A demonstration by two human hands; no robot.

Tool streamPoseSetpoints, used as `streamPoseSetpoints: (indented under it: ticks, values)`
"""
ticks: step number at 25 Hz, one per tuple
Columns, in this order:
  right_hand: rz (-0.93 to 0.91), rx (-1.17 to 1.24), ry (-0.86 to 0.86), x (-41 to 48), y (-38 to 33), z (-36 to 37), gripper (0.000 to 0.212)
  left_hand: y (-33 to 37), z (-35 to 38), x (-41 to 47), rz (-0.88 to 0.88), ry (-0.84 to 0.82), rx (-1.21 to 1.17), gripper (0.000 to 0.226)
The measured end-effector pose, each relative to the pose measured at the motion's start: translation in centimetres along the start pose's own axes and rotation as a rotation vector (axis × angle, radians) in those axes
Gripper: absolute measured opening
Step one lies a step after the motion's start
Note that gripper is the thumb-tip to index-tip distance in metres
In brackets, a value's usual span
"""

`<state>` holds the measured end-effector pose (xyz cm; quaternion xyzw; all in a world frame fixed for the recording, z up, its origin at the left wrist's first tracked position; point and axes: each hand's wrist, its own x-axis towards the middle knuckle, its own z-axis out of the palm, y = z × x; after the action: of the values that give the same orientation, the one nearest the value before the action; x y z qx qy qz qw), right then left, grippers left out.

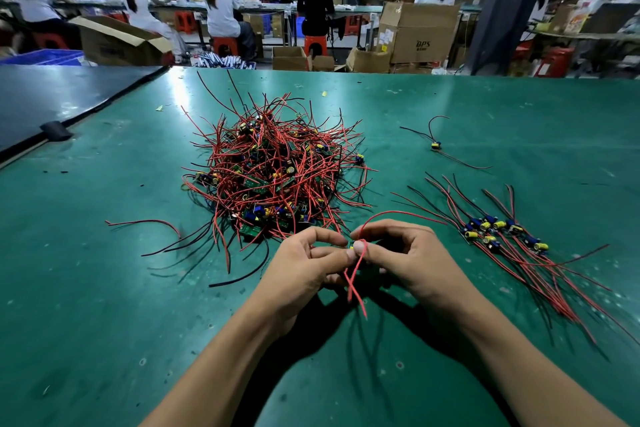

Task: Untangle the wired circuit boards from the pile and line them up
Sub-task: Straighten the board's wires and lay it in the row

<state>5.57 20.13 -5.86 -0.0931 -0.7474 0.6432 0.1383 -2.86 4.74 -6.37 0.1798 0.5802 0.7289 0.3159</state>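
Green matting (104, 288) covers the long bench. Just above it, near the front edge, the left hand (298, 274) and right hand (408, 260) meet fingertip to fingertip, both pinched on one circuit board (351, 245), of which only a green sliver shows between the thumbs. Its red leads (355, 282) cross over the right thumb and hang down toward the mat, while another red lead arcs out from the grip to the right. My reading is that this board is free of the heap and is being straightened before it is set down. The chief danger is at the grip itself: tugging a lead that is looped over the thumb could strain it where it joins the board. The arcing lead ends near the lined-up row (502, 236) to the right, whose boards lie side by side with wires fanned and partly overlapping. Swinging it across could hook those wires and drag the row askew. Just beyond the knuckles sits the pile (273, 177), its loose ends reaching toward the hands, so a low carry might snag one. One stray board (435, 145) lies apart, farther back
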Motion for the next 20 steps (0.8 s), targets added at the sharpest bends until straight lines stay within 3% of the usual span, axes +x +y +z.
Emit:
streamPoseSetpoints:
  ticks: [9, 14, 19, 20]
  values:
    - [0.293, 0.391, 0.085, 0.59, -0.36, 0.28, 0.026, 0.05, -0.41, 0.00, 0.013, -0.124, 0.111, 0.028]
    - [0.280, 0.384, 0.037, 0.56, -0.16, 0.25, 0.018, 0.41, -0.31, 0.23, -0.051, -0.120, 0.086, 0.029]
    - [0.214, 0.382, -0.019, 0.51, 0.05, 0.31, 0.024, 0.55, 0.50, 0.14, -0.056, -0.092, 0.062, 0.003]
    - [0.214, 0.375, -0.017, 0.48, 0.05, 0.36, 0.023, 0.32, 0.52, 0.12, -0.038, -0.088, 0.069, 0.007]
